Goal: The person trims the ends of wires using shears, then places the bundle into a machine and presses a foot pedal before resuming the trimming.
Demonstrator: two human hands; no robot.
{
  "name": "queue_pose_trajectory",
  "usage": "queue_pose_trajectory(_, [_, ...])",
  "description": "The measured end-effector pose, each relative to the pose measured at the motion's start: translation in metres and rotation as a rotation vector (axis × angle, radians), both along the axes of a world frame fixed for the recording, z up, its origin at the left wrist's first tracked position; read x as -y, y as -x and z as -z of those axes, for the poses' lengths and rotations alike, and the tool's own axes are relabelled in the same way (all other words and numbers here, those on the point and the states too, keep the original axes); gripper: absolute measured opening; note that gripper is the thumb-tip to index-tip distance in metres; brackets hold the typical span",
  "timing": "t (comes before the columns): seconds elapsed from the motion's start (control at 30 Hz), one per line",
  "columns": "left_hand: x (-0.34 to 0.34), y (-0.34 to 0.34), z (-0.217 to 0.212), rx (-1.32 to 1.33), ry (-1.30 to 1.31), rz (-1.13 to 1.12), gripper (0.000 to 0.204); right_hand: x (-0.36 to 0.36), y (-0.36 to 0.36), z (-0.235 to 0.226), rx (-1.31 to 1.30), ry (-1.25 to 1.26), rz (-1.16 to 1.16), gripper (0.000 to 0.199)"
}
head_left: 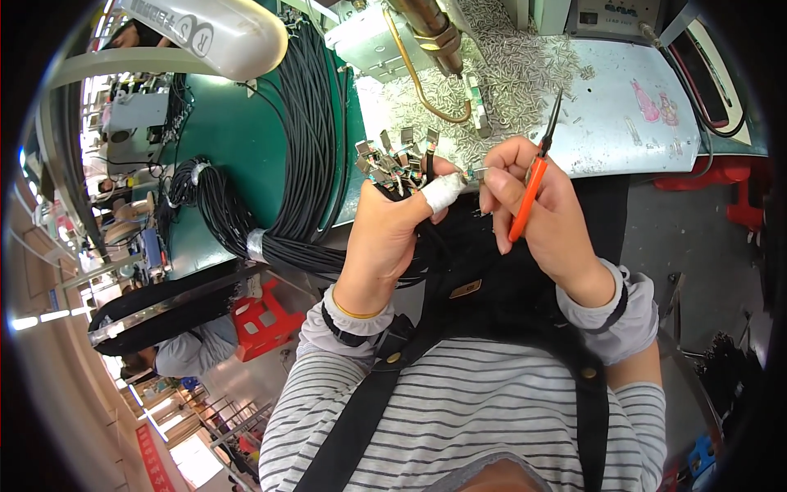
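Observation:
My left hand [379,239] is closed around a bunch of black cables. Their silvery metal connectors [403,160], with bits of coloured wire, fan out above the fist. White tape [444,193] wraps the thumb, which presses near one cable end. At that end, a small connector [475,174] sits between the fingertips of both hands. My right hand [559,223] is closed on thin-nosed pliers with orange handles [529,199], their dark tips pointing up and away. Its thumb and forefinger pinch at the small connector; exactly what they grip is too small to make out.
A bench machine with a metal shaft [434,37] stands ahead, beside heaped small metal parts [520,86]. Coiled black cables [307,139] lie on the green table [225,135]. A white cylinder [217,41] overhangs the far left. A red stool [266,321] and another person [193,357] are lower left.

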State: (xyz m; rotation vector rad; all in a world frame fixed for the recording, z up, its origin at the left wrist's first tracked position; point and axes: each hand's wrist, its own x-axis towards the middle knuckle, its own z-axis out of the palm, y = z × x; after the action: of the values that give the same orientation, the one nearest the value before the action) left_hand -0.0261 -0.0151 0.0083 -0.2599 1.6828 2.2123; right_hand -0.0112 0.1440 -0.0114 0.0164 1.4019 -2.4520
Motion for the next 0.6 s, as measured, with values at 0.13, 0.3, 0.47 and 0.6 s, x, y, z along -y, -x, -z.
queue_pose_trajectory(0.13, [0.000,0.005,0.001,-0.011,0.047,0.012,0.016,0.001,0.000,0.004,0.024,0.061,0.023,0.014])
queue_pose_trajectory(0.3, [-0.002,0.033,0.008,0.067,-0.093,0.045,0.014,-0.007,0.011,0.006,-0.088,-0.339,0.159,0.014])
queue_pose_trajectory(0.47, [-0.012,0.055,0.006,0.144,-0.182,0.056,0.013,-0.012,0.038,0.002,-0.085,-0.449,0.230,0.015])
queue_pose_trajectory(0.6, [-0.014,0.061,0.003,0.120,-0.102,0.094,0.015,-0.012,0.060,0.008,-0.073,-0.469,0.157,0.015])
